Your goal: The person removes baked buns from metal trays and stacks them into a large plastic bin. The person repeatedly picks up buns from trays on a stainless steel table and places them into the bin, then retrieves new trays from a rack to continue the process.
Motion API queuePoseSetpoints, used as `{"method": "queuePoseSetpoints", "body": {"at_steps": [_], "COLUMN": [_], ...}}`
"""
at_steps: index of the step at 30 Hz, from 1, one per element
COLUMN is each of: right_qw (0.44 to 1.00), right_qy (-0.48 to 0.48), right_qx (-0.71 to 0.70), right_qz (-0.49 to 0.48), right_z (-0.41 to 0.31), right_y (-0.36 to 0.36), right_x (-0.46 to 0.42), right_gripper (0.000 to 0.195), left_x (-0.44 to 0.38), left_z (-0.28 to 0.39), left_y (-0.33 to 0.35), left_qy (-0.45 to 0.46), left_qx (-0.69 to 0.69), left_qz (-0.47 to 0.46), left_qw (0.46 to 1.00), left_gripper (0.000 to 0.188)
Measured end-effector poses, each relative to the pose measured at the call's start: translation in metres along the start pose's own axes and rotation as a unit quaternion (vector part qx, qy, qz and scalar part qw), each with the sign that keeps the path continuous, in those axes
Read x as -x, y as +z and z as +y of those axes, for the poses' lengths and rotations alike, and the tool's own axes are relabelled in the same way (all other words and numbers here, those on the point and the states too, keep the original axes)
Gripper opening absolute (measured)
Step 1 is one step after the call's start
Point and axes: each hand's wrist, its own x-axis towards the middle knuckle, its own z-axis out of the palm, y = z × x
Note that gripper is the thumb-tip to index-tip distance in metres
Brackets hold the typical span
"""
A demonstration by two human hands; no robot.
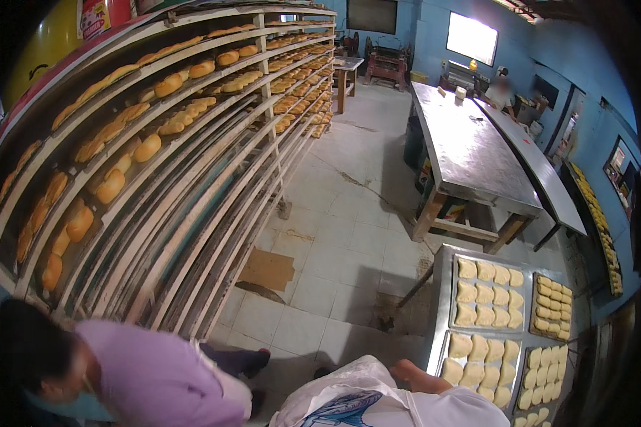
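Low at the picture's centre right, my right hand lies in front of my white clothing, beside the metal table. Its fingers are too unclear to tell whether they hold anything. My left hand is out of view. Just right of my right hand, a tray holds rows of pale, folded dough pieces. Behind it sits a similar tray of dough pieces. More trays stand along the right side, one with rounded dough pieces.
A tall rack with browned bread fills the left. A person in a purple shirt bends at the lower left. A long metal-topped table stands ahead; another person is beyond it. Cardboard lies on the tiled floor.
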Motion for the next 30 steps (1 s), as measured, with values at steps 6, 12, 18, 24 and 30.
{"method": "queuePoseSetpoints", "body": {"at_steps": [6,12,18,24,30], "right_qw": [0.961,0.963,0.978,0.966,0.801], "right_qy": [-0.166,-0.27,-0.021,-0.017,-0.01], "right_qx": [0.189,-0.007,-0.192,-0.218,-0.593], "right_qz": [-0.119,-0.001,0.074,0.138,-0.081], "right_z": [0.033,0.01,-0.015,-0.033,-0.083], "right_y": [-0.039,-0.116,-0.269,-0.37,-0.383], "right_x": [-0.082,-0.201,-0.278,-0.314,-0.446], "right_gripper": [0.025,0.017,0.027,0.04,0.043], "left_x": [-0.041,-0.059,-0.109,-0.19,-0.325], "left_z": [0.072,0.136,0.238,0.356,0.505], "left_y": [0.008,0.031,0.06,0.096,0.122], "left_qy": [-0.007,-0.046,0.047,-0.03,-0.083], "left_qx": [-0.008,-0.072,-0.087,0.035,0.187], "left_qz": [0.026,0.053,0.061,-0.014,-0.085], "left_qw": [1.0,0.995,0.993,0.999,0.975], "left_gripper": [0.032,0.034,0.036,0.045,0.058]}}
